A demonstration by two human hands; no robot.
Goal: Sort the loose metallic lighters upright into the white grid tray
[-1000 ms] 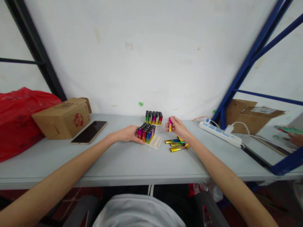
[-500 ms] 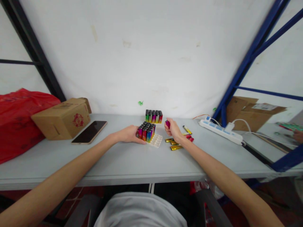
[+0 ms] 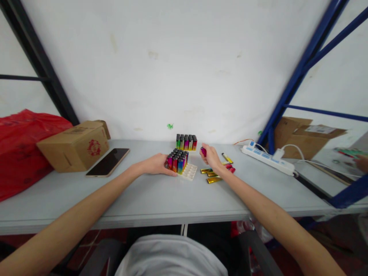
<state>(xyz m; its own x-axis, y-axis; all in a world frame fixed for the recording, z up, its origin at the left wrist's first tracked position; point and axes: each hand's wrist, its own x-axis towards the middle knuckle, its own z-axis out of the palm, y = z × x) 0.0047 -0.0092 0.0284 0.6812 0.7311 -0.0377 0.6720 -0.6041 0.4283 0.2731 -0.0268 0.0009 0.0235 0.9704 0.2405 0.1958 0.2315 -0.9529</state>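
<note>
Several coloured lighters [image 3: 180,163] with black tops stand upright in a white tray [image 3: 189,171], whose right part shows bare slots. My left hand [image 3: 159,165] is wrapped round the left side of this group, thumb along the front. Closed round a purple lighter [image 3: 204,151], my right hand [image 3: 211,158] is raised just right of the tray. Below and beside that hand, several yellow and red lighters [image 3: 214,179] lie flat on the table. One more yellow lighter [image 3: 227,158] lies farther right. Behind, a second group of upright lighters [image 3: 186,142] stands near the wall.
On the left are a phone [image 3: 108,162], a cardboard box [image 3: 75,147] and a red plastic bag [image 3: 27,151]. A white power strip [image 3: 267,159] with cables lies at the right, beside a blue metal frame [image 3: 296,84]. Another person's hand [image 3: 361,164] shows at the far right edge.
Both hands keep nearly the same places and holds. The view has shifted very slightly. At the far right edge, the other person's hand has moved a little.
</note>
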